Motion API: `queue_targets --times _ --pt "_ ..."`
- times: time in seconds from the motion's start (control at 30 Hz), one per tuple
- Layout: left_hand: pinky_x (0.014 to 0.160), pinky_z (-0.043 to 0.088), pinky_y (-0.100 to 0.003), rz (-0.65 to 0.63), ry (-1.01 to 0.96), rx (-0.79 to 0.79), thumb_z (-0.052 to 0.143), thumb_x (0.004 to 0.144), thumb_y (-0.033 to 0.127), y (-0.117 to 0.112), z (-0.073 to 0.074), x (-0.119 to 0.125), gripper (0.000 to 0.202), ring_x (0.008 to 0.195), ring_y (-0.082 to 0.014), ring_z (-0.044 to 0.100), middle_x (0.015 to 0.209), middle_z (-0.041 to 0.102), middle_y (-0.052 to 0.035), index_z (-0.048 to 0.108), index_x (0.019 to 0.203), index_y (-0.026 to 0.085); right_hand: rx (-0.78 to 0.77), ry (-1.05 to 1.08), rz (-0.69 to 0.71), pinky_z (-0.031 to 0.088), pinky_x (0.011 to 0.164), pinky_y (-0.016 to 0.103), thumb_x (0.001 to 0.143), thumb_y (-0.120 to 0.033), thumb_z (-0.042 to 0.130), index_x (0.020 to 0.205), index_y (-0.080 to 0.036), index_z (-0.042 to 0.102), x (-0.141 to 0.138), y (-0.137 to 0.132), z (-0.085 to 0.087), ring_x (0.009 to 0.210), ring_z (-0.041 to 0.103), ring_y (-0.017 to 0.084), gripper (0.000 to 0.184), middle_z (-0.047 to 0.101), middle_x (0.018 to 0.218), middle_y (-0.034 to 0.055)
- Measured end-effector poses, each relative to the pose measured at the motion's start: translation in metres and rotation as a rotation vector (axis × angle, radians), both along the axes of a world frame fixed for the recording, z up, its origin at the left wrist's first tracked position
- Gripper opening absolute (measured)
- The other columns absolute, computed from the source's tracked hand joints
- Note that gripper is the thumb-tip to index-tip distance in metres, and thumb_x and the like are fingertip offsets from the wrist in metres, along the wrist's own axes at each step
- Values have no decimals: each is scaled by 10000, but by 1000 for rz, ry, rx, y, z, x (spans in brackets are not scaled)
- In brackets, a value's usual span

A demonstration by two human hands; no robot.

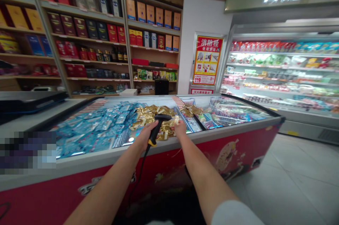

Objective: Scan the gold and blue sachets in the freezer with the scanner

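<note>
My left hand (145,135) is wrapped round the grip of a black and yellow barcode scanner (154,132). The scanner's head points right, towards my right hand (181,128), and its cable hangs down from the grip. Between the fingers of my right hand is a small pale item with a yellowish mark (176,120); its kind is too small to make out. Both hands are above the front edge of a red chest freezer (203,152). Behind and below them lie gold packets (150,112), with many blue packets (106,124) to the left.
A dark-topped counter (31,101) adjoins the freezer at the left. Shelves of boxed goods (106,34) line the back wall beside a red and yellow poster (208,61). An open refrigerated display (280,73) stands at the right, beyond the tiled floor (296,175).
</note>
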State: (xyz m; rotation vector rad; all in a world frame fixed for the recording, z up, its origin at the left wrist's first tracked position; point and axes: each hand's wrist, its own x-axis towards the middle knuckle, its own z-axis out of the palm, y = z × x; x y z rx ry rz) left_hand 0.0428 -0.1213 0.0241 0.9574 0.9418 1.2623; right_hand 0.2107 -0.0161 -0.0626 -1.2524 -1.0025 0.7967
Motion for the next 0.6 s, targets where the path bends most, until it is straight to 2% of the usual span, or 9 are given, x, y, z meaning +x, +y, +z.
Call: queue_targets --times 0.1,0.37,0.47,0.6 --pt "385 448 -182 12 16 56 665 758 308 -3 3 3 188 558 -133 616 681 631 -35 620 814 135 7 -9 -4 489 500 236 753 -149 498 925 -185 543 0 0 0 552 654 160 181 671 670 9" --pt "394 464 -192 47 23 67 661 752 335 -3 6 2 217 577 -141 628 714 640 -40 625 835 137 11 27 -8 495 510 245 744 -147 515 921 -187 533 -1 0 -1 545 645 158 183 658 651 1" --pt "385 455 -200 26 -1 20 612 792 344 1 3 -2 227 487 -124 594 671 647 -49 625 848 125 4 56 5 499 509 260 732 -136 525 916 -185 535 -1 -1 1 525 641 166 191 656 646 1" --pt "314 376 -190 -26 -80 -66 573 817 388 6 -1 -10 276 377 -109 527 605 635 -47 604 861 117 -17 121 14 499 502 252 714 -100 528 914 -177 526 -2 -1 5 519 640 162 215 646 644 -2"
